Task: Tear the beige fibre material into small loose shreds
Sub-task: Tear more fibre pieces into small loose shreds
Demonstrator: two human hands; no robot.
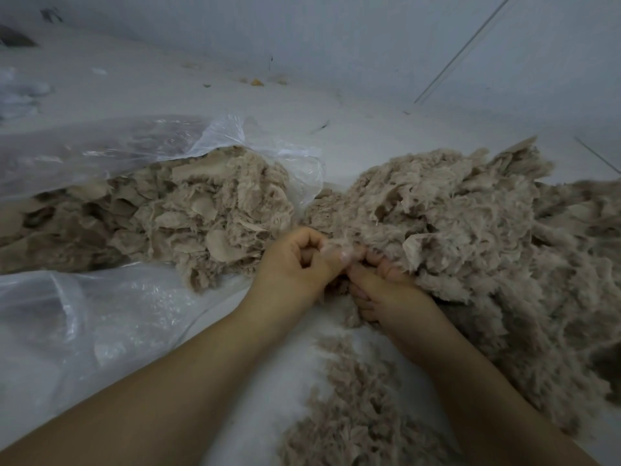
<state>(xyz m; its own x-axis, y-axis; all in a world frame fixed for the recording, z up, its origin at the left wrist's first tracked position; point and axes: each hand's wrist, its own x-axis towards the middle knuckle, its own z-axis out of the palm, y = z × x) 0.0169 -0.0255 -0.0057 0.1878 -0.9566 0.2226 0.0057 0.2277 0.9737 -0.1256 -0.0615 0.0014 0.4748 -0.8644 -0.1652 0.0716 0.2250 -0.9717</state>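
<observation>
A thin wisp of beige fibre (339, 247) is pinched between my two hands at the centre of the view. My left hand (295, 264) has its fingers curled round one end, and my right hand (386, 290) pinches the other end, its fingers partly buried in fluff. A large heap of loose beige shreds (470, 237) lies to the right, touching my right hand. To the left, flatter, coarser beige fibre pieces (188, 213) spill out of a clear plastic bag (141, 146).
More loose shreds (356, 408) lie on the white floor (336, 129) between my forearms. The bag's lower sheet (84, 317) spreads out at the left. A pale wall (369, 45) rises close behind, with small bits of debris (257, 82) along its foot.
</observation>
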